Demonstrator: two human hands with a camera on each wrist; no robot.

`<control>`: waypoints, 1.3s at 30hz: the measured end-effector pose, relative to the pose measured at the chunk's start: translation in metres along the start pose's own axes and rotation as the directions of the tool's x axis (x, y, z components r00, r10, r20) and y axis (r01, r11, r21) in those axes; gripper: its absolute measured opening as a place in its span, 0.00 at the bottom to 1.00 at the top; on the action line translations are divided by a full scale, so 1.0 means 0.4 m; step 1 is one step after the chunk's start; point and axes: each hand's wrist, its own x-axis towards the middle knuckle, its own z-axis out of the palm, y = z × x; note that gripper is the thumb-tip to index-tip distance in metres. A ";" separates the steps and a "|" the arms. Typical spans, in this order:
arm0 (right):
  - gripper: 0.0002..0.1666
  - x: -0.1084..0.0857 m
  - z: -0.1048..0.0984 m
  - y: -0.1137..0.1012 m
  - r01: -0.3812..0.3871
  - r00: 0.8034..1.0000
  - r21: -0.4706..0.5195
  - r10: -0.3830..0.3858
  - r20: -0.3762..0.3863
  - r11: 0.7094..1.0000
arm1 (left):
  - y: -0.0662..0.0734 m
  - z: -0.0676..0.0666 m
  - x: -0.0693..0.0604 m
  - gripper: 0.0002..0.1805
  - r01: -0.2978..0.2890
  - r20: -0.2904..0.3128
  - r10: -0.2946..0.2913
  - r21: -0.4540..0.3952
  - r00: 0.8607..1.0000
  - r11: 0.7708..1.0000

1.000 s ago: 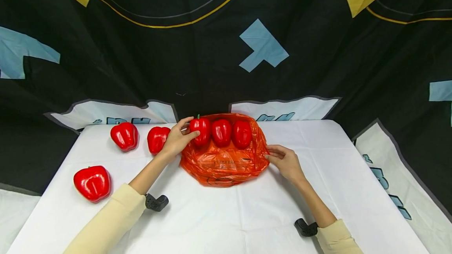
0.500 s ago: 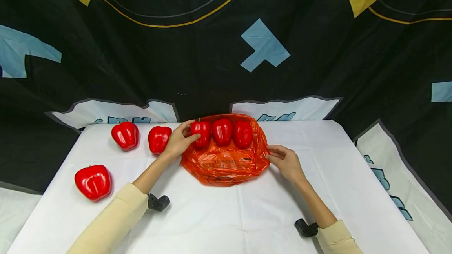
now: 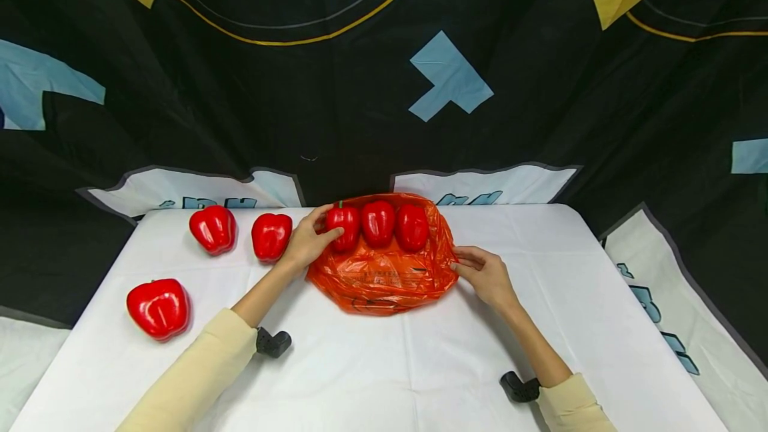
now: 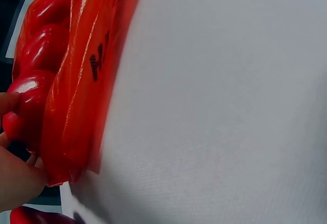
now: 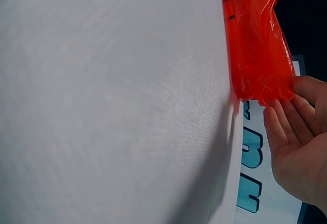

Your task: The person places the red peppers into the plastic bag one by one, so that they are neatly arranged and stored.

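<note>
An orange-red plastic bag (image 3: 384, 285) lies with its mouth open at the table's middle. Three red bell peppers stand in a row inside, along its far side. My left hand (image 3: 306, 243) grips the leftmost pepper (image 3: 343, 227), thumb on the near side, at the bag's left rim; its far fingers are partly hidden. Beside it in the row are a middle pepper (image 3: 378, 224) and a right pepper (image 3: 412, 228). At the bag's right edge, my right hand (image 3: 489, 279) pinches the plastic between thumb and fingers, as the right wrist view shows (image 5: 301, 132).
Three more red bell peppers lie on the white-covered table (image 3: 468, 379) at left: one close to my left hand (image 3: 271, 237), another at the back (image 3: 213, 230), a third nearer the front (image 3: 159, 310). A black printed cloth (image 3: 348, 119) hangs behind the table.
The left hand and the pepper in it have shifted very slightly right, closer to the middle pepper. The right hand stays at the bag's edge.
</note>
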 end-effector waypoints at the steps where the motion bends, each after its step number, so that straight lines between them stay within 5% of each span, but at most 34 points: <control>1: 0.21 -0.001 0.000 0.000 0.000 1.000 0.002 0.000 0.001 1.000 | 0.001 0.000 0.000 0.35 0.002 -0.001 -0.002 0.000 1.000 1.000; 39: 0.22 -0.006 -0.001 -0.008 -0.019 1.000 -0.001 0.019 -0.006 1.000 | 0.004 0.012 0.001 0.36 -0.028 -0.024 0.030 0.069 0.999 0.997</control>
